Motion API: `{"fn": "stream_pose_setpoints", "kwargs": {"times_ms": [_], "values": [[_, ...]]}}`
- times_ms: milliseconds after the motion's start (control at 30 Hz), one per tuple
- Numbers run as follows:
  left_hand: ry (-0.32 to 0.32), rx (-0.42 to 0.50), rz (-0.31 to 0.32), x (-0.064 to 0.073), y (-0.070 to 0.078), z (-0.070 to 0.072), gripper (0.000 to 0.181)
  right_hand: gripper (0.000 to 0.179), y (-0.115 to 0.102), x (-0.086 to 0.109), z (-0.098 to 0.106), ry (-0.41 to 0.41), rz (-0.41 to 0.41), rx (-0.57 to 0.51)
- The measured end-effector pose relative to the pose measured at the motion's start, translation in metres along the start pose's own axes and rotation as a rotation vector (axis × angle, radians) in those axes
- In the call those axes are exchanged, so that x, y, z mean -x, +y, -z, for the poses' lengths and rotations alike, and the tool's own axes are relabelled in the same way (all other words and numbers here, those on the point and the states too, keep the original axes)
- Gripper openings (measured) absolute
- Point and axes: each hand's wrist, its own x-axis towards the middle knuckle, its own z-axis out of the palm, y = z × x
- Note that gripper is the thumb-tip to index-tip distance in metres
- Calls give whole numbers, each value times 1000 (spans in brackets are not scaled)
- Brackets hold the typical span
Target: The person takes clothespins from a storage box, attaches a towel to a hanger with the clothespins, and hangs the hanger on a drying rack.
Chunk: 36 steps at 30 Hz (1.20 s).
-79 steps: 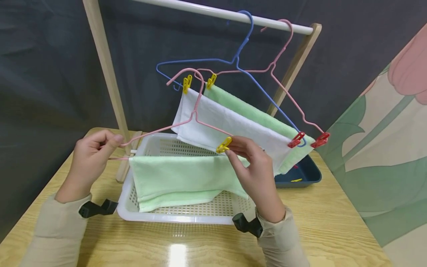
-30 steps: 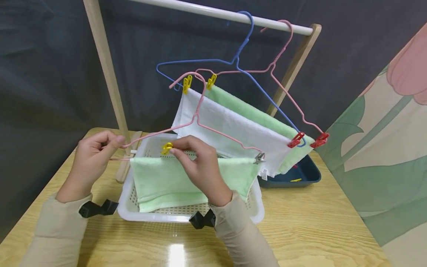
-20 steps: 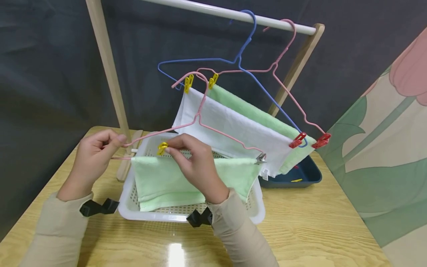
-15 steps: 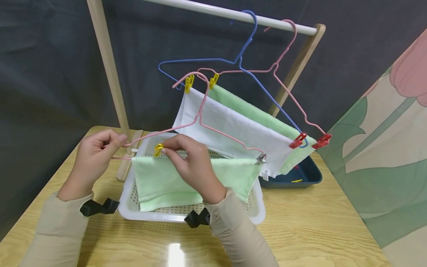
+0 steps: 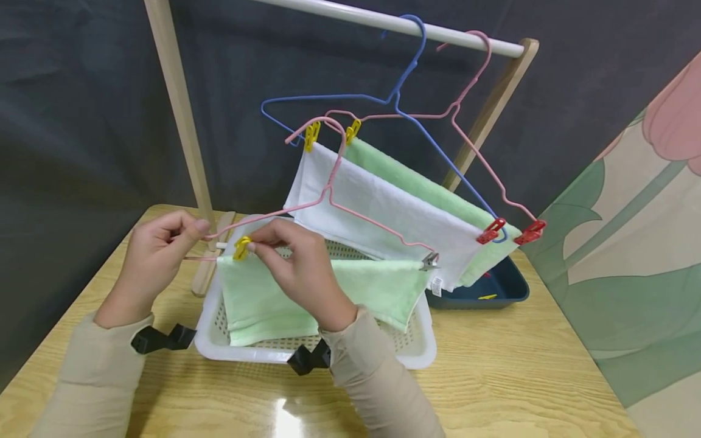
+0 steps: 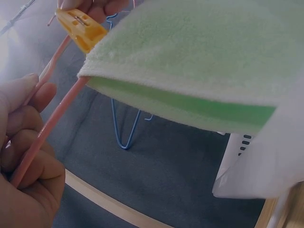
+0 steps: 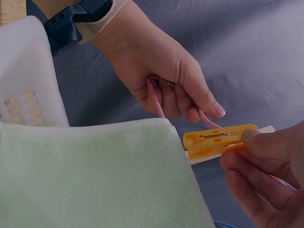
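My left hand grips the left end of a pink clothes hanger. Folded over that hanger's bottom bar is a light green towel, a silver clip at its right end. My right hand pinches a yellow clothespin by the towel's top edge, close to the left corner. In the left wrist view the tip of this clothespin meets the towel fold; whether it clamps the cloth I cannot tell. The right wrist view has the clothespin between thumb and fingers.
Below the towel stands a white basket. From the rack's white rod hang a blue hanger with a white towel and a pink hanger with a green one. A dark blue tray with clothespins sits behind right.
My right hand has left the towel's right end, where the silver clip now shows, and carried the yellow clothespin leftward to the left corner. My left hand has stayed on the hanger.
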Motion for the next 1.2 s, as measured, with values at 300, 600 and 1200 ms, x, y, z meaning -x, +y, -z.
{"fn": "stream_pose_setpoints", "kwargs": {"times_ms": [300, 600, 1200], "values": [[-4, 15, -10, -1, 2, 0, 16, 3, -1, -3, -7, -30, -15, 8], [0, 33, 0, -1, 1, -1, 17, 3, 3, -1, -13, -81, -34, 51], [-1, 48, 14, 2, 5, -2, 17, 7, 1, 1, -17, -167, -47, 109]]}}
